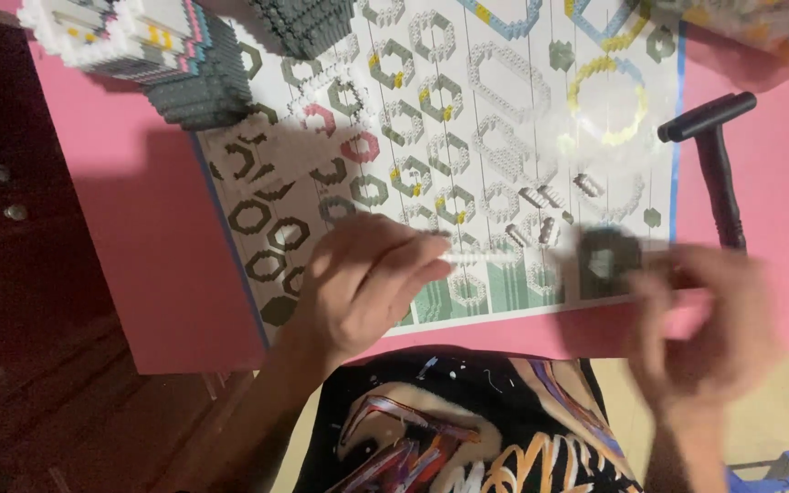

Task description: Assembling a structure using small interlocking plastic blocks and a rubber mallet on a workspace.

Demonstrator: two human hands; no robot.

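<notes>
My left hand (367, 278) rests on the near edge of a printed sheet (522, 292) covered with small brick rings, and pinches a thin white strip of small bricks (495, 259) that points right. My right hand (705, 333) is blurred at the sheet's near right corner, its fingers closed on a dark grey ring-shaped brick piece (606, 259). The sheet lies on a pink table (148, 237). Several grey, white and olive hexagon rings (440, 96) are laid out over it.
A black hammer-like tool (716, 155) lies on the table right of the sheet. Stacked grey and white brick assemblies (175, 55) stand at the far left corner. Dark wooden furniture (20, 228) is at the left, a blue stool (773, 475) at the lower right.
</notes>
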